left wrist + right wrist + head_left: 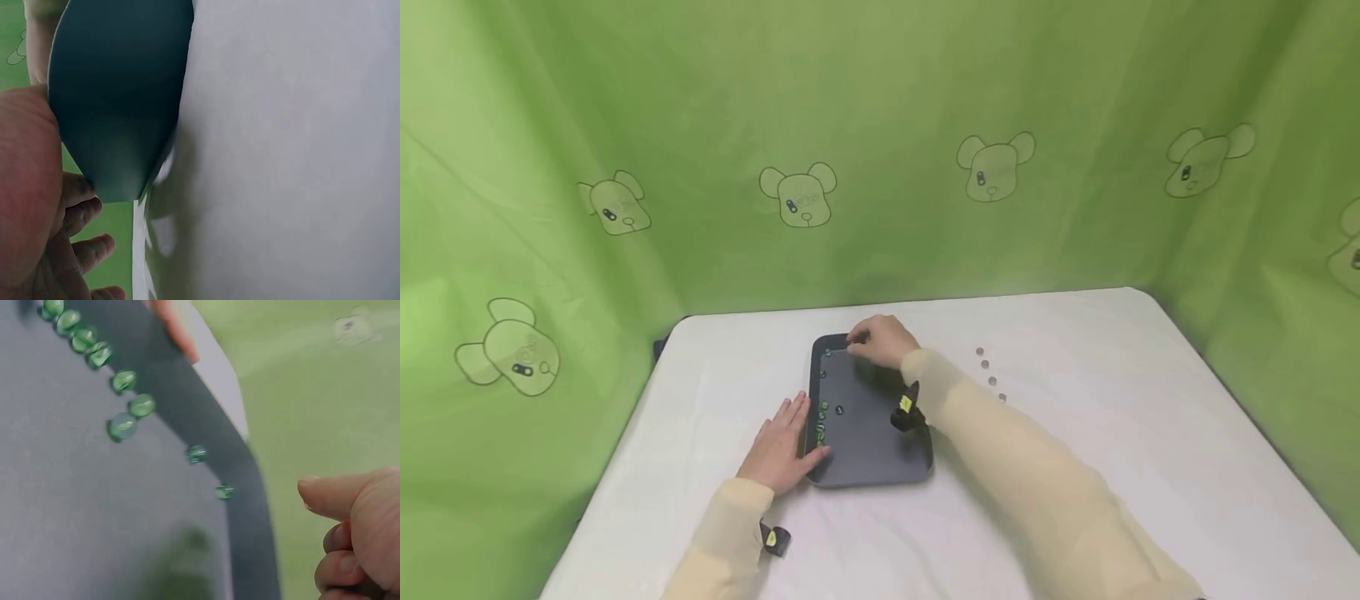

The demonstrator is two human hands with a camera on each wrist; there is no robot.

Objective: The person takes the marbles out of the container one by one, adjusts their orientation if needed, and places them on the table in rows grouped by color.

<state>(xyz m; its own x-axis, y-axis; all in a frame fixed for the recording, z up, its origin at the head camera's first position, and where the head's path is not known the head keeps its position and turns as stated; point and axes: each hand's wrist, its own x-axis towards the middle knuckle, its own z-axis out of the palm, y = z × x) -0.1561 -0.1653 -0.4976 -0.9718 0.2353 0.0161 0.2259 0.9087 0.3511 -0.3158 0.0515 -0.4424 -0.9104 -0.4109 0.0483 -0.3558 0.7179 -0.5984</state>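
A dark rectangular tray lies lengthwise before me. Several green glass marbles line its left inner edge, one slightly apart toward the middle. My left hand rests against the tray's left side, fingers straight along the outside, thumb over the rim. The tray's outer wall fills the space beside the palm in the left wrist view. Above the tray's far end hovers my right hand. Its fingers are bent and its thumb points out; whether anything is between the fingertips is hidden.
Several small brownish round pieces lie in a slanting row right of the tray. The white table reaches to green curtains printed with bear heads. Black wrist cameras sit on both sleeves.
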